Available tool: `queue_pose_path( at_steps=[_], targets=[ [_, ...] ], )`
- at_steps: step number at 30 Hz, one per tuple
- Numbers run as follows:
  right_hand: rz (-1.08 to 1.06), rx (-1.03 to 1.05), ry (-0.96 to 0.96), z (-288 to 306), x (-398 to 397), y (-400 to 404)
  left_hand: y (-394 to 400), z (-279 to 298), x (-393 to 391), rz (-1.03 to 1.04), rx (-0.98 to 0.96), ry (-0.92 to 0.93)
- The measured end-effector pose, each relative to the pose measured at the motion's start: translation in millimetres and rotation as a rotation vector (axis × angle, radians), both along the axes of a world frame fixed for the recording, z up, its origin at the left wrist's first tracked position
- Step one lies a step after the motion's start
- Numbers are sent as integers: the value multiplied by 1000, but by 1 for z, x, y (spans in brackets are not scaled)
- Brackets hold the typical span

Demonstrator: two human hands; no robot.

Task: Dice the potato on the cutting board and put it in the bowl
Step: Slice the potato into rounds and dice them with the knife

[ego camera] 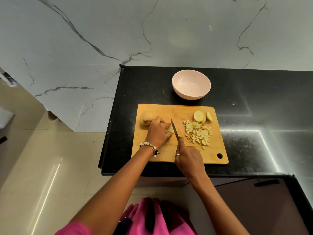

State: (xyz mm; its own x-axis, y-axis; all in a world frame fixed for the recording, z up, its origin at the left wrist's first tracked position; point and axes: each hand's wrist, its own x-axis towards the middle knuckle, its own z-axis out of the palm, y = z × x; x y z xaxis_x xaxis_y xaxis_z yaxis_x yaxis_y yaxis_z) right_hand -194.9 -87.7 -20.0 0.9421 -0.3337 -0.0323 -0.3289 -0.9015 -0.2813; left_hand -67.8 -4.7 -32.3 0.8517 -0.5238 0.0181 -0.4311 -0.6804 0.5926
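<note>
Your bowl (191, 84) stands on the black counter (254, 107) just beyond the far edge of the cutting board (169, 153); its pale pink interior holds nothing. No brand, label or writing is legible on any item.

On the board, from left: a large uncut potato piece (145, 119) lies near the left edge. Your left hand (158, 131), wearing a beaded bracelet (150, 146), has its fingers curled down onto a potato slice (170, 130), pinning it to the board. The knife (174, 130) blade stands just right of those fingertips, its edge at the slice. Your right hand (188, 158), with a ring (177, 154) on one finger, is wrapped closed around the handle, forefinger extended along the blade's spine. Right of the knife lies a heap of diced potato (198, 132), and beyond it two thick rounds (202, 116) lean together near the far right corner.
</note>
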Motion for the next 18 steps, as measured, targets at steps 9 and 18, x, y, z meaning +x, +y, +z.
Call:
queue_pose_path(
  at_steps=[9,18],
  targets=[
    [70,-178,33,-11,-1,8,-4,-5,1,44,-34,3],
    [-19,0,-11,6,-19,7,5,-11,-3,22,-102,-46]
  ],
)
